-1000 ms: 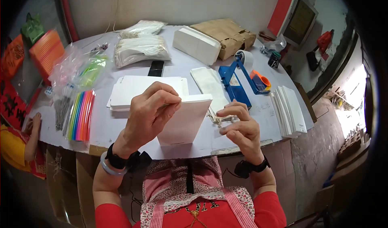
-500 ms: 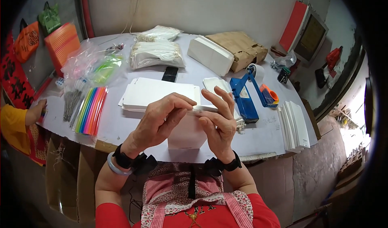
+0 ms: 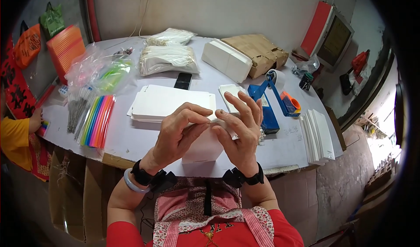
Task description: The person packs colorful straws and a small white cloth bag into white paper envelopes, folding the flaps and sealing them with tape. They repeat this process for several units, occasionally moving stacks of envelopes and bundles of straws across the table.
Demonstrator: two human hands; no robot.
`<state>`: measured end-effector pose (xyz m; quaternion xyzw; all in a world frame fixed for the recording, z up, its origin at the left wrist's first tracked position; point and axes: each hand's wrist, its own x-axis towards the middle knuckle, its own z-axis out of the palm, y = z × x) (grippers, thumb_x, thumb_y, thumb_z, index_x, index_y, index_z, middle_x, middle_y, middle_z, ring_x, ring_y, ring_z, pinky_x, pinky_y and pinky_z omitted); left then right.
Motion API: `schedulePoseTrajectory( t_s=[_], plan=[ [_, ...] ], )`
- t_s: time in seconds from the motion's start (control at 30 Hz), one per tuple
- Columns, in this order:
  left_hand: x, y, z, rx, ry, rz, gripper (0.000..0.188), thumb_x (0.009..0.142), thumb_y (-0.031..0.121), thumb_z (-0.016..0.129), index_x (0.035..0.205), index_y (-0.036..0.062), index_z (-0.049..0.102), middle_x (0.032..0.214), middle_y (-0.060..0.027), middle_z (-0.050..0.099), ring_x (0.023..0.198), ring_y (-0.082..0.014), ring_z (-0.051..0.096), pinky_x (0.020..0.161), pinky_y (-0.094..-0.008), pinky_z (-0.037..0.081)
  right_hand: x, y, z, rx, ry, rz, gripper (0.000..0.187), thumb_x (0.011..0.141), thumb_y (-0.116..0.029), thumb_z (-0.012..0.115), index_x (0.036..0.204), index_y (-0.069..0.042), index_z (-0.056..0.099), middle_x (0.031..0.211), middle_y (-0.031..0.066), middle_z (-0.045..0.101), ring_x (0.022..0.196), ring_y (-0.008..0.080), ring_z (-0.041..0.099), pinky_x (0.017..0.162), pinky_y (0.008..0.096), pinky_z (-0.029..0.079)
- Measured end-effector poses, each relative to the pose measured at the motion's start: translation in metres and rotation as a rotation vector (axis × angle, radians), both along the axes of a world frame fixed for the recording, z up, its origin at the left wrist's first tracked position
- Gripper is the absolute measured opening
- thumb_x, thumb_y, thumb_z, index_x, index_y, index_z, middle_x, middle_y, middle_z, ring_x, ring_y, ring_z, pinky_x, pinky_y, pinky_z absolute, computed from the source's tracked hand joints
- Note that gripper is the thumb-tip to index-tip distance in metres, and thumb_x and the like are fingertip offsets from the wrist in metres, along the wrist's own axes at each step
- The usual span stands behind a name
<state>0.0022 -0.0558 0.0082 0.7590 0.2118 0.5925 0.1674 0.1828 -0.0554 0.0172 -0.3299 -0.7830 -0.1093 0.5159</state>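
Note:
In front of me at the table's near edge a tall white paper box [image 3: 202, 148] stands upright. Both my hands are at its top end. My left hand [image 3: 178, 129] has its fingers bent over the left side of the top, thumb and index finger pressed close together at the edge. My right hand [image 3: 241, 126] grips the top from the right with thumb and index finger, while its other fingers stick up, spread. The fingers partly hide the top flap. Just behind lies a stack of flat white cardboard pieces [image 3: 170, 101].
Right of the hands sit a blue tape dispenser [image 3: 270, 119] and several folded white boxes [image 3: 317, 135]. Colourful tubes [image 3: 98, 120] lie left, bagged white bundles [image 3: 169, 59] and a phone [image 3: 183, 81] behind. Another person's yellow sleeve [image 3: 16, 135] is at the far left.
My right fingers have moved up slightly and closer to the left ones at the box top. The other person's hand at the far left has shifted a little.

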Motion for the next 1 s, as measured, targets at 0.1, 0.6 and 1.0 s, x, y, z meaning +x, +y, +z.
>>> schedulePoseTrajectory(
  t_s=[0.1,0.6,1.0],
  plan=[
    [-0.002,0.001,0.000,0.018,-0.005,0.015,0.010,0.088,-0.003,0.061,0.096,-0.0009,0.056,0.103,-0.0163,0.062,0.084,-0.0191,0.065,0.063,-0.0271,0.054,0.016,-0.001,0.008,-0.136,0.189,0.005,0.029,0.076,-0.022,0.075,0.103,-0.010,0.071,0.129,0.0102,0.059,0.125,0.0278,0.050,0.110,0.0481,0.025],
    [0.009,-0.009,0.006,-0.023,-0.054,0.119,0.012,0.087,-0.003,0.062,0.098,-0.0005,0.058,0.097,-0.0123,0.064,0.081,-0.0184,0.065,0.066,-0.0280,0.053,0.031,-0.012,0.055,0.031,-0.030,0.224,0.013,0.066,-0.016,0.078,0.072,-0.009,0.068,0.095,0.0083,0.066,0.104,0.0244,0.056,0.105,0.0490,0.034],
    [-0.001,0.004,0.005,-0.007,0.030,0.078,0.008,0.091,0.000,0.058,0.099,-0.0004,0.060,0.094,-0.0123,0.063,0.081,-0.0210,0.063,0.067,-0.0285,0.049,0.027,-0.001,0.041,-0.325,-0.064,0.475,0.010,0.070,-0.014,0.078,0.077,-0.011,0.072,0.114,0.0079,0.066,0.123,0.0281,0.049,0.110,0.0473,0.023]
  ],
)
